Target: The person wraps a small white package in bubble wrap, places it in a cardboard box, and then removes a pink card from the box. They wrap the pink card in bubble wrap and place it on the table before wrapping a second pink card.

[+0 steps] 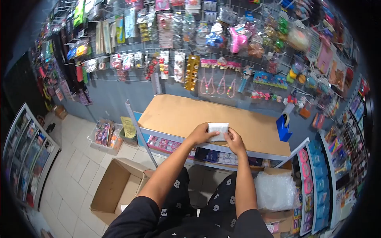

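Standing against the grey-blue wall (131, 89), a brown-topped table (178, 111) is overlapped by the left hand (201, 134) and the right hand (235, 142); near the table's front edge, a flat, whitish, roughly rectangular packet (218, 127), slightly glossy, is held by both.

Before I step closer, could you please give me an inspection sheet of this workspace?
Surface: brown rectangular tabletop with a blue plastic tape dispenser at its right end.
Job's things: small white rectangular packet, contents unclear.
Clutter: open brown cardboard box on the white tiled floor at left; clear bubble-wrap bundle at right.
Hands: bare left hand and bare right hand both grip the packet.
Cables: nothing seen.
Surroundings: colourful packaged goods hanging above the tabletop.
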